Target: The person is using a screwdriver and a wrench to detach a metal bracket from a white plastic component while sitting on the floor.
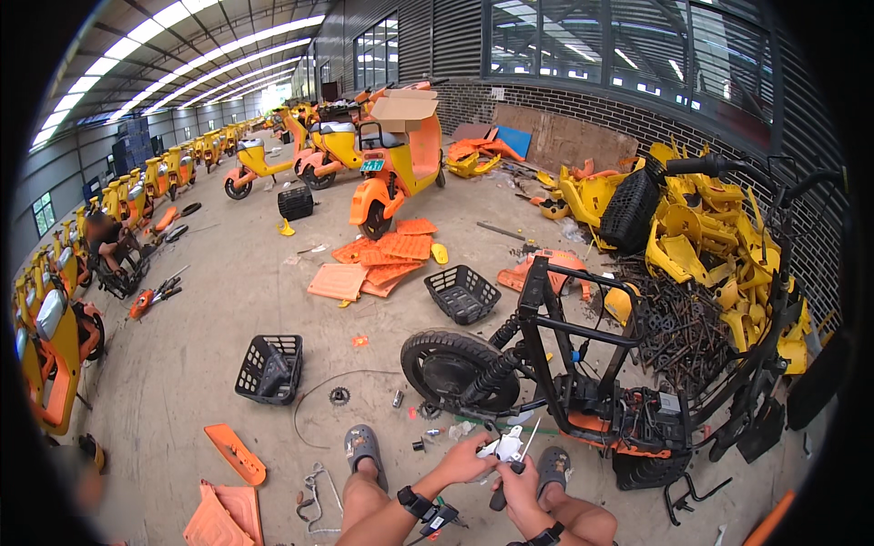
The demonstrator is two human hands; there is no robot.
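A small white part [496, 446] is held low in front of the body, between the shoes, with the fingers of the left hand [466, 461] closed around its near side. By the right hand [521, 491], a dark-handled screwdriver [531, 439] appears to be gripped, its thin pale shaft pointing up beside the part; whether the tip is engaged anywhere cannot be told. Just beyond, a scooter frame [533, 289] is seen bare of its outer panels, so the stripping of the machine may be judged well advanced. The rear wheel [442, 369], coil-spring shock absorber [492, 373] and handlebar [746, 166] are left in place, and the work on the white part seems unfinished. The frame is formed of black round tubing, bent and welded into angular loops, and the wheel is ringed by a dull rubber tyre. Glossy, curved plastic shells are piled in a heap of yellow panels [683, 246] by the brick wall, next to a tangle of rust-brown metal parts [687, 328]. Flat orange panels [401, 247] with ribbed faces are stacked loosely farther off. A latticed black plastic basket [250, 369] and a small toothed sprocket [340, 396] are set on the scuffed grey concrete floor [209, 300].
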